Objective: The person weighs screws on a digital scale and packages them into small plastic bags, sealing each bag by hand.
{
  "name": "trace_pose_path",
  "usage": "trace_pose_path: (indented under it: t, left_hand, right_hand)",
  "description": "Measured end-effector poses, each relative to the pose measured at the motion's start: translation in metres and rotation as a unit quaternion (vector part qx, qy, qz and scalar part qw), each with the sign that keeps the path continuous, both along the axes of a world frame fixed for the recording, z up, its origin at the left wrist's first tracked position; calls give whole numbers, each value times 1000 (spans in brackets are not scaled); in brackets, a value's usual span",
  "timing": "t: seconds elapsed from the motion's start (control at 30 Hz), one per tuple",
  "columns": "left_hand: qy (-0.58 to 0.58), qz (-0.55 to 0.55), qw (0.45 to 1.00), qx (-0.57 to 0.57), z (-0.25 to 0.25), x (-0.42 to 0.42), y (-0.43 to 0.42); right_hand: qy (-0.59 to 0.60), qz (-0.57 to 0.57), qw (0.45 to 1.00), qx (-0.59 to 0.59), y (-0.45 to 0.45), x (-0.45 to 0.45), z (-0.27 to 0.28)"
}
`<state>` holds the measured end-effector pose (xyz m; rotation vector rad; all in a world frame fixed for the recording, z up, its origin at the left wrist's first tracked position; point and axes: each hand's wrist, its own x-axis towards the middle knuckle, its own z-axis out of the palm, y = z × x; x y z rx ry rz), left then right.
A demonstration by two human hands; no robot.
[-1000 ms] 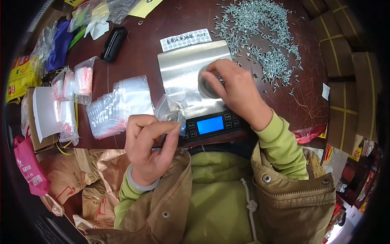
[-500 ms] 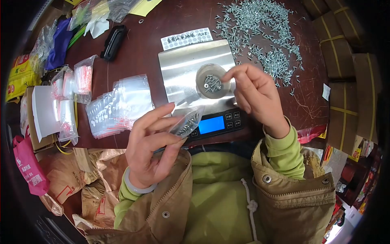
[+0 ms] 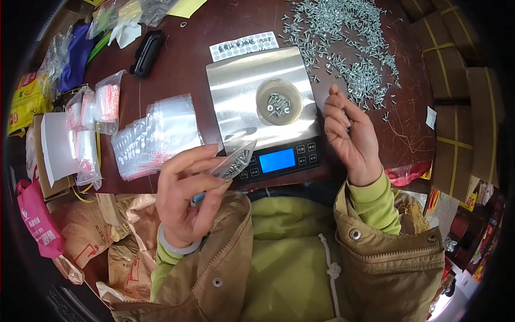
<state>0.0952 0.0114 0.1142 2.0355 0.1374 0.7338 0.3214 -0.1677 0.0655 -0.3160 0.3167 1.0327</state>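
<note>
My left hand [image 3: 188, 196] pinches a small clear plastic bag [image 3: 237, 162] of screws between thumb and fingers, over the front left corner of the digital scale [image 3: 225, 83]. A round dish [image 3: 296, 102] with several screws [image 3: 278, 105] in it rests on the scale's steel plate. The scale's blue display [image 3: 277, 159] is lit; its digits are not readable. Just right of the scale, my right hand [image 3: 351, 134] is raised with its fingers curled closed. Whatever lies inside those fingers is mostly hidden. Beyond it spreads a heap of loose screws [image 3: 343, 32].
Clear zip bags [image 3: 171, 126] lie fanned out left of the scale, near bundled bags [image 3: 109, 102] and a black object [image 3: 147, 53]. A handwritten label sheet [image 3: 244, 46] sits behind the scale. Strapped cardboard boxes [image 3: 453, 129] stack along the right edge.
My right hand has moved from the dish's rim out to the right, and its fingers have curled in. My left hand with the bag has shifted slightly left and down.
</note>
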Motion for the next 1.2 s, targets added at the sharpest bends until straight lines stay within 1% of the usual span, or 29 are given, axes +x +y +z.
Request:
trace_pose_path:
  t: [0.07,0.17,0.2,0.3,0.33,0.53,0.67,0.77,0.83,0.93,1.03,1.07,1.13,1.17,1.2]
  left_hand:
    - [-5,-8,1000,-6,0,1,-1]
    - [-1,-13,1000,8,-2,1,0]
    - [0,-16,1000,8,-1,1,-1]
    - [5,-24,1000,6,1,3,-2]
    - [7,-27,1000,4,2,3,-2]
    - [14,-35,999,-3,3,3,-2]
    - [14,-37,999,4,5,5,-2]
    - [1,-35,999,-9,3,6,-3]
    - [-3,-36,999,-38,-1,6,-4]
    - [12,-43,995,-88,-2,1,-7]
    - [26,-78,991,-108,2,1,-9]
    - [29,-93,989,-110,3,1,-9]
    - [37,-133,981,-139,0,-2,-12]
    - [40,-154,975,-154,-2,-4,-13]
    - [48,-178,968,-171,-4,-6,-14]
  right_hand:
    - [-89,49,995,0,7,-3,6]
    - [-207,118,969,-66,21,-9,21]
    - [-233,124,957,-119,29,-13,28]
    - [-279,163,940,-105,37,-16,30]
    - [-295,173,931,-125,40,-17,32]
    - [-325,188,919,-117,42,-16,33]
    - [-345,166,918,-100,42,-16,31]
    - [-361,162,914,-86,41,-16,32]
    - [-367,159,913,-77,40,-15,34]
    - [-370,192,900,-129,34,-19,44]
    - [-409,250,876,-55,20,-23,32]
    - [-394,264,878,-64,16,-30,34]
    - [-578,232,773,-122,8,-44,41]
    - [-673,205,703,-102,3,-48,39]
    - [-706,195,672,-113,-2,-54,41]
